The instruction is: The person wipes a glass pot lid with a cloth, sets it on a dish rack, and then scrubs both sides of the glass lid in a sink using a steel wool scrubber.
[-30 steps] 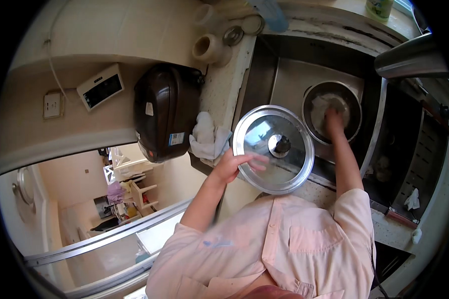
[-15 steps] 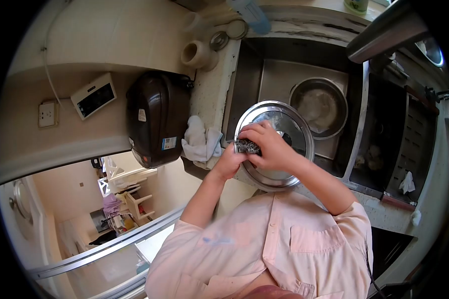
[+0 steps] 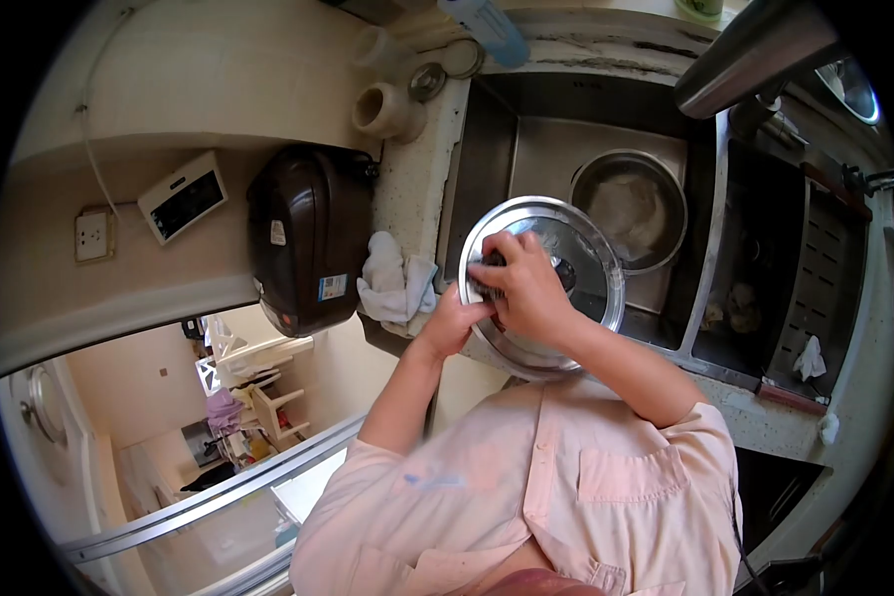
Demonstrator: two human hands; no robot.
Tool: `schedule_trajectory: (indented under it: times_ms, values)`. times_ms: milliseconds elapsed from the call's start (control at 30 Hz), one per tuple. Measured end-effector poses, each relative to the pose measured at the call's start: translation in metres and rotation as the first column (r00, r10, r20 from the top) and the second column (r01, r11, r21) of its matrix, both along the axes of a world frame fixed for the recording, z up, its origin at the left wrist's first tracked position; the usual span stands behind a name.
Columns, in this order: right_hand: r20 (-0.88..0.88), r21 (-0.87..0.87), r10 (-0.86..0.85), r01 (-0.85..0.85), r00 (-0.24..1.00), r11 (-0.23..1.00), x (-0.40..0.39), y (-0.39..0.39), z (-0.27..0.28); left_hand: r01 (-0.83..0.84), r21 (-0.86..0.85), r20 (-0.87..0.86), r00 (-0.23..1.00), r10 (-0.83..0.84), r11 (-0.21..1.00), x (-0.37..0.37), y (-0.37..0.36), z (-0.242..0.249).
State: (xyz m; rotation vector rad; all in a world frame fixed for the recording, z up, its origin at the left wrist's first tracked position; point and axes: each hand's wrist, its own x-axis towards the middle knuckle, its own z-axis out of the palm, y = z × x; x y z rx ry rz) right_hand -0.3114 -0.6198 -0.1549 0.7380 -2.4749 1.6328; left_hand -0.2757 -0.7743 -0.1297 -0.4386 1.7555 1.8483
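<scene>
A round glass pot lid (image 3: 593, 290) with a wide metal rim and dark knob is held tilted over the sink's near edge. My left hand (image 3: 449, 324) grips its rim at the lower left, thumb on the upper side. My right hand (image 3: 529, 290) is closed round a dark steel wool scrubber (image 3: 486, 275) and presses it against the left part of the lid. Motion blurs the scrubber and the fingertips a little. Beyond the lid, a round metal pan (image 3: 673, 243) with cloudy water rests in the sink basin (image 3: 543, 149).
To the left stand a dark rice cooker (image 3: 306, 238) and a crumpled white cloth (image 3: 392, 281). A beige jar (image 3: 379, 111) is on the counter behind them. The thick metal faucet (image 3: 755, 60) reaches over the sink divider. A second basin (image 3: 755, 253) lies to the right.
My right hand has slid the scrubber slightly up along the lid's left side, and its fingers have shifted. My left hand keeps its hold on the rim. The whole view has shifted slightly.
</scene>
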Motion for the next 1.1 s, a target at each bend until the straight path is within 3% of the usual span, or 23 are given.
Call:
schedule_trajectory:
  times_ms: [67, 133, 167, 233, 333, 367, 400, 467, 567, 667, 733, 867, 933, 1000, 1100]
  values:
    - [-0.078, 0.019, 0.088, -0.087, 0.993, 0.996, 0.004, 0.006, 0.006, -0.018, 0.036, -0.039, 0.999, 0.020, 0.999, -0.001, 0.001, 0.001]
    - [-0.046, 0.088, 0.167, -0.162, 0.985, 0.983, -0.011, 0.017, 0.010, -0.015, 0.077, -0.012, 1.000, 0.016, 0.997, 0.000, -0.001, 0.000]
    - [-0.089, 0.116, 0.087, -0.076, 0.992, 0.990, -0.020, 0.015, 0.000, 0.016, 0.141, 0.079, 0.996, -0.027, 0.990, -0.002, 0.002, 0.009]
    - [-0.111, 0.146, -0.023, 0.039, 0.994, 0.989, -0.036, 0.016, -0.007, 0.000, 0.180, 0.074, 0.997, -0.013, 0.984, -0.007, 0.008, 0.013]
    - [-0.024, 0.091, 0.099, -0.097, 0.995, 0.991, -0.030, 0.012, 0.002, -0.038, 0.184, 0.049, 0.998, 0.030, 0.982, -0.006, 0.009, 0.010]
    - [-0.079, 0.000, 0.148, -0.149, 0.986, 0.989, -0.023, 0.003, -0.006, -0.050, 0.156, 0.019, 0.999, 0.047, 0.987, -0.006, 0.004, 0.001]
    - [-0.082, 0.064, 0.221, -0.217, 0.972, 0.974, -0.019, 0.010, 0.008, -0.066, 0.125, -0.008, 0.998, 0.067, 0.990, -0.005, 0.001, -0.003]
    - [-0.131, 0.021, 0.191, -0.190, 0.973, 0.982, -0.028, 0.012, 0.001, -0.059, 0.143, 0.025, 0.998, 0.056, 0.988, -0.003, -0.001, -0.001]
    - [-0.164, 0.164, 0.013, 0.015, 0.986, 0.986, -0.051, 0.016, -0.004, -0.001, 0.216, 0.132, 0.991, -0.028, 0.976, -0.010, 0.002, 0.015]
    - [-0.120, 0.096, 0.126, -0.115, 0.985, 0.989, -0.035, 0.006, 0.004, 0.001, 0.195, 0.070, 0.997, -0.015, 0.981, -0.008, -0.003, 0.004]
    - [-0.074, 0.142, 0.277, -0.265, 0.958, 0.954, -0.021, 0.006, 0.012, -0.020, 0.095, -0.036, 0.999, 0.024, 0.995, -0.005, -0.005, -0.005]
    - [0.062, -0.126, 0.483, -0.474, 0.873, 0.872, -0.040, 0.026, 0.008, 0.090, 0.076, -0.014, 0.996, -0.089, 0.993, -0.010, 0.000, 0.008]
    - [0.158, -0.130, 0.294, -0.276, 0.943, 0.952, -0.050, 0.033, 0.005, 0.119, 0.079, 0.005, 0.993, -0.120, 0.990, -0.013, 0.001, 0.012]
    - [0.145, 0.065, 0.006, -0.015, 0.989, 0.998, -0.054, 0.036, 0.012, 0.115, 0.053, 0.025, 0.993, -0.116, 0.992, -0.013, -0.002, 0.012]
    - [0.036, 0.022, -0.046, 0.045, 0.998, 0.999, -0.052, 0.025, -0.005, 0.109, 0.082, 0.065, 0.991, -0.115, 0.991, -0.018, 0.002, 0.020]
